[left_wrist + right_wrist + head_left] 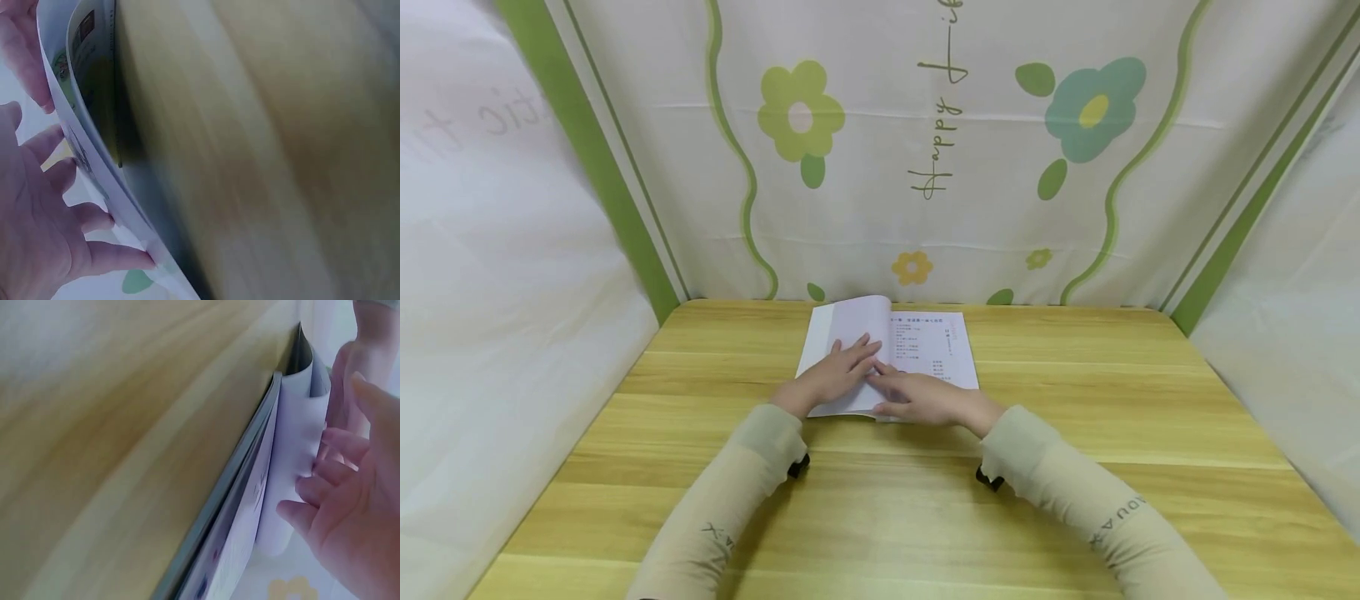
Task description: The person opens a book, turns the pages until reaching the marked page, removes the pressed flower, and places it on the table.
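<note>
Head view puts the book [850, 321] opened at the far side of the table [880, 525], its blank page [822, 352] on the left and its printed page [934, 340] on the right. It looks light and limp — soft paper, probably easy to crease and apt to slide — so the outer edges, or several leaves near the spine, seem the surest hold. The left hand [837, 375] rests on the blank page, fingers spread; the right hand [925, 397] touches near the fold, fingers mostly straight, with no pinch visible. Both wrist views show curved leaves, which may spring against flattening. Farther out, pale sleeves [718, 512] cross the wood, and the cloth backdrop [865, 200] — just behind the book — likely limits room there.
</note>
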`<state>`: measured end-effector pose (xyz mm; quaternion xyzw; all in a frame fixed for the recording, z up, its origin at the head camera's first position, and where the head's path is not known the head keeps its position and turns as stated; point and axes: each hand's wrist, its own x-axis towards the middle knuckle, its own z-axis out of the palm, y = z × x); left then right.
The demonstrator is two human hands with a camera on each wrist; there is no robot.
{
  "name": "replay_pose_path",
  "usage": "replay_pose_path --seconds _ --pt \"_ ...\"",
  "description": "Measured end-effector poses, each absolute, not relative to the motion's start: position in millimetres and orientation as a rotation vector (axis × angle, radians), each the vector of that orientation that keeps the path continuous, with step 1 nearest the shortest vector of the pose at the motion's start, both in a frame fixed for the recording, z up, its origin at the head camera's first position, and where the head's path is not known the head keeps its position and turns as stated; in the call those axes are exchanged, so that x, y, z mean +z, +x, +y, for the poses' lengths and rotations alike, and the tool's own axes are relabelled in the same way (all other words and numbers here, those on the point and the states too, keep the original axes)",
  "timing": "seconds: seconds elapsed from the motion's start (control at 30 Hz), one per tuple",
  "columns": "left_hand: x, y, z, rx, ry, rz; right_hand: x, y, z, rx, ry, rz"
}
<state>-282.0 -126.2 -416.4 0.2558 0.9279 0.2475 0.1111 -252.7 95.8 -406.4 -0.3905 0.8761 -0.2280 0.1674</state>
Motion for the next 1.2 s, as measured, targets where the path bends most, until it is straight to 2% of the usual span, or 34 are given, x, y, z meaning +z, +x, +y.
replay_pose_path --seconds 0.23,0.67,0.9,1.2 --pt "-418 -280 -124 0.650 0.708 2.763 -409 -257 121 -0.605 -1.042 2.476" --pt "-419 -277 -132 0.575 0.436 2.764 -412 -263 168 -0.459 -0.941 2.501" --pt "-418 -277 -135 0.555 0.481 2.738 -402 -262 185 -0.441 -0.853 2.488" --pt "-418 -278 -140 0.566 0.513 2.708 -394 -267 198 -0.352 -0.902 2.483"
